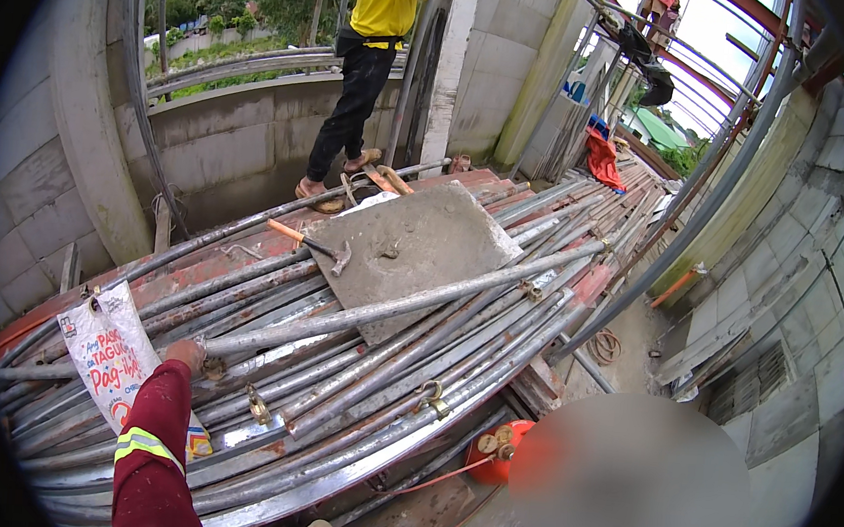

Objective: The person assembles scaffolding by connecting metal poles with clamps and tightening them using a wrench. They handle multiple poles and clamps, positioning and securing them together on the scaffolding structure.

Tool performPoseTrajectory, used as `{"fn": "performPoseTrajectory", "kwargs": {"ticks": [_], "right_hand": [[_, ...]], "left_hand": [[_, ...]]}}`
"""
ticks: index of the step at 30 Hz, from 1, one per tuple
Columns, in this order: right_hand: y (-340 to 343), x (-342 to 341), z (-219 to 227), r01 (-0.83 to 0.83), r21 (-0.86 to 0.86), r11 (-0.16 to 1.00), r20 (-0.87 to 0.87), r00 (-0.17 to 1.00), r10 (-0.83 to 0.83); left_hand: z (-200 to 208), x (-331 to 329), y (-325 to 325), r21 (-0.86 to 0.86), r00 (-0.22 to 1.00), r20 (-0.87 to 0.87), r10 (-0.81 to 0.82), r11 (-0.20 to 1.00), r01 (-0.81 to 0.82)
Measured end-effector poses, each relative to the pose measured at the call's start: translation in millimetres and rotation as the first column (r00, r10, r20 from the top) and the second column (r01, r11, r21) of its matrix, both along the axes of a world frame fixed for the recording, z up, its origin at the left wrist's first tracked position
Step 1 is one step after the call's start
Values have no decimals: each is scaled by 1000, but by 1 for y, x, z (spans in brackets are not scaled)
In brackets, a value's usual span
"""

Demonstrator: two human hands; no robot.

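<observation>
My left hand (187, 354), in a maroon sleeve with a reflective band, is closed at the near end of a long grey metal pipe (389, 307). The fingers are partly hidden. This pipe lies slantwise over a pile of other pipes (353, 382) and across a mortar-stained board (413, 248). Beside the hand, a white printed sack (108, 343) drapes over the pile. Brass-coloured pipe clamps (258, 406) rest on the pipes nearer to me. A claw hammer (316, 245) with an orange handle lies at the board's left edge. My right hand is out of view.
Beyond the board stands a person in a yellow shirt (388, 3). Block walls (224, 134) border the platform. Upright pipes (688, 215) rise on the right. Below the platform edge are an orange-red tank (499, 448) with gauges, a hose and a blurred patch. Red cloth (604, 161) lies far off.
</observation>
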State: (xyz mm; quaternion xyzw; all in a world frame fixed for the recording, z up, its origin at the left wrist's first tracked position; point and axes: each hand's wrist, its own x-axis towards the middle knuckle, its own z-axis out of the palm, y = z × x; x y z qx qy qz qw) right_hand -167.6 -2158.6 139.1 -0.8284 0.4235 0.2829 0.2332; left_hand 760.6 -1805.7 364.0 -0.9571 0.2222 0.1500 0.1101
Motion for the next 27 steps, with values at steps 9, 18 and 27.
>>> {"fn": "performPoseTrajectory", "kwargs": {"ticks": [9,18,27], "right_hand": [[-2,34,-24,22,-49,999,180,984,-13],[31,21,-28,-645,-114,756,-124,764,633],[11,55,-19,-724,-130,677,-165,689,705]], "left_hand": [[-61,36,34,-142,999,33,-16,990,21],[7,-32,-19,-225,937,57,345,919,-325],[-8,-15,1,-222,974,21,226,951,-216]]}}
